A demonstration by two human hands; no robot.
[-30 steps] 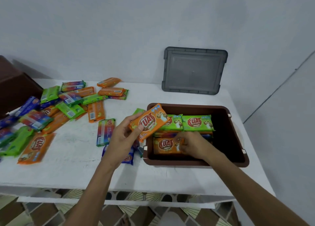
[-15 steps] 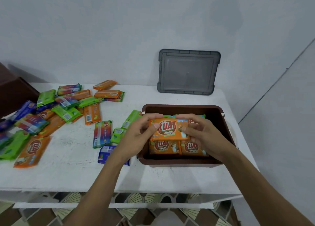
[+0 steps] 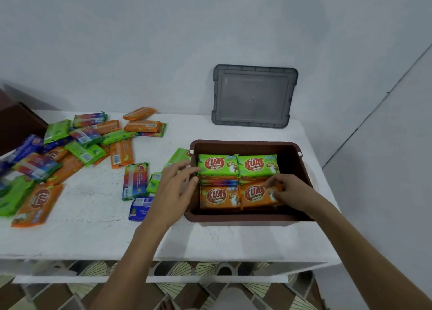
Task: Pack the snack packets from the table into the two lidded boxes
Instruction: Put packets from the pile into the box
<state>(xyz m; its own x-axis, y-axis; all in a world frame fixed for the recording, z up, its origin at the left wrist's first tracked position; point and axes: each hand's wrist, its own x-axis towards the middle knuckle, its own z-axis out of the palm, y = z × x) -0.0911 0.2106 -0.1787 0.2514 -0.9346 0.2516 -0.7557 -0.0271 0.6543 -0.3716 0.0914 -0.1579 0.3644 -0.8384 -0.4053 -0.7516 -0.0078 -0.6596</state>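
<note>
The open brown box (image 3: 245,144) stands on the right of the white table (image 3: 93,235). Inside lie two green packets (image 3: 217,167) at the back and two orange ones at the front, the left orange packet (image 3: 219,197) untouched. My right hand (image 3: 292,193) reaches into the box and its curled fingers and thumb pinch the right orange packet (image 3: 254,196), which lies flat. My left hand (image 3: 175,190) hovers at the box's left wall, fingers spread, holding nothing. A heap of loose packets (image 3: 81,146) covers the table's left side.
A grey lid (image 3: 254,97) leans on the wall behind the box. A second brown box (image 3: 14,122) sits at the far left edge. A rainbow packet (image 3: 135,181), a blue packet (image 3: 140,207) and a green packet (image 3: 177,156) lie just left of the open box.
Both hands held an orange packet above the box; it now lies in the front right of the box. My left hand has let go and drawn back to the left wall.
</note>
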